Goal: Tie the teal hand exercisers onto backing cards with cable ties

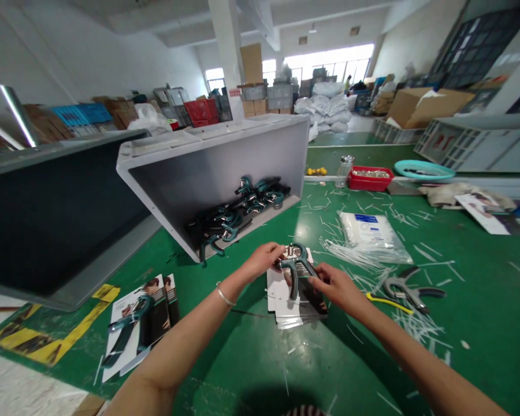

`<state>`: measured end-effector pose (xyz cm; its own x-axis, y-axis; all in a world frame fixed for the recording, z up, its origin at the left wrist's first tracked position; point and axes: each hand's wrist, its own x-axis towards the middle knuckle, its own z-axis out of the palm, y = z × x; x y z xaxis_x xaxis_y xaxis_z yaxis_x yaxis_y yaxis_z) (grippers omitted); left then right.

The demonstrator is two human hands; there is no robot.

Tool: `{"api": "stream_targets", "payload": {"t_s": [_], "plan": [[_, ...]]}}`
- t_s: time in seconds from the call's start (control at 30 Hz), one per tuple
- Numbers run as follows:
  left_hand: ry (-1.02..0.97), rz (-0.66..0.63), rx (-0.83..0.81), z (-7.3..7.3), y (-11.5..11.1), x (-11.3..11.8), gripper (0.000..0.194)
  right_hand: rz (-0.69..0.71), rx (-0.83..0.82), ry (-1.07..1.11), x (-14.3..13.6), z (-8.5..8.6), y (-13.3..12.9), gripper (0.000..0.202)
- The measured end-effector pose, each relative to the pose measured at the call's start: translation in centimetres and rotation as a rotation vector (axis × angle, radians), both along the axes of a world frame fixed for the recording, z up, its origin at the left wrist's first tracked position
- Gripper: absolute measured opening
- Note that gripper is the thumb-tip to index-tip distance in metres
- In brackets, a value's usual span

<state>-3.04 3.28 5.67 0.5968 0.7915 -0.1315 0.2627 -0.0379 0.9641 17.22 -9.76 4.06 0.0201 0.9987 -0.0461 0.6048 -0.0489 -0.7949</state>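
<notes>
- From where I'm standing, the grip (295, 264) is lying on the card stack (278, 292), with both of the worker's hands bent over it.
- The left hand (260, 261) is reaching in at the stack's far left corner; its fingers are curling together against the grip's metal end, though I can't tell whether they're pinching it.
- The right hand (335, 286) is working at the stack's right edge, thumb and fingertips clamping the end of one handle.
- The step in hand looks to be setting the grip in place on the top card; the next move is calling for a steady hold, with both handles lining up on the printed face.
- Left of the stack, other cards (132, 341) are lying with a grip on top.
- Beyond the stack to the left, a grey bin (225, 156) is tipping its open side this way, loose grips (256, 203) heaping inside.
- Right of the stack, a yellow-handled tool (387, 301) is resting among white ties (351, 252); a bag (368, 234) is sitting farther back, showing a blue label.
- No brand is reading clearly: the cards' print is too small, and the red mark on the crate (472, 147), far right beyond the stack, is blurring.
</notes>
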Motion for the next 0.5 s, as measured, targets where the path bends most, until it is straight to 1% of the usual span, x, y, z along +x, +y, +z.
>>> {"api": "stream_targets", "payload": {"t_s": [0.07, 0.17, 0.23, 0.27, 0.33, 0.4, 0.47, 0.5], "plan": [[0.022, -0.089, 0.075, -1.7, 0.0, -0.8, 0.029, -0.002, -0.030, -0.018, 0.0, -0.9, 0.8, 0.021], [0.083, -0.132, 0.303, -3.8, -0.7, -2.3, 0.026, 0.046, -0.110, -0.057, -0.8, -1.8, 1.1, 0.023], [0.157, -0.184, 0.427, -4.7, -1.2, -2.9, 0.023, 0.051, -0.119, -0.177, -1.4, -2.1, 0.4, 0.024], [0.180, -0.226, 0.467, -5.0, -1.3, -3.1, 0.022, 0.032, -0.103, -0.260, -1.6, -2.1, -0.1, 0.025], [0.190, -0.283, 0.511, -5.2, -1.5, -3.0, 0.022, -0.025, -0.025, -0.417, -1.9, -2.1, -1.2, 0.025], [0.190, -0.238, 0.538, -5.1, -1.2, -2.4, 0.022, -0.033, 0.095, -0.501, -2.0, -1.9, -2.0, 0.021], [0.205, -0.138, 0.564, -5.0, -0.7, -1.3, 0.024, 0.038, 0.197, -0.482, -2.2, -2.0, -2.3, 0.018], [0.215, -0.102, 0.576, -5.0, -0.5, -0.7, 0.025, 0.080, 0.221, -0.451, -2.3, -2.1, -2.3, 0.020]]}}
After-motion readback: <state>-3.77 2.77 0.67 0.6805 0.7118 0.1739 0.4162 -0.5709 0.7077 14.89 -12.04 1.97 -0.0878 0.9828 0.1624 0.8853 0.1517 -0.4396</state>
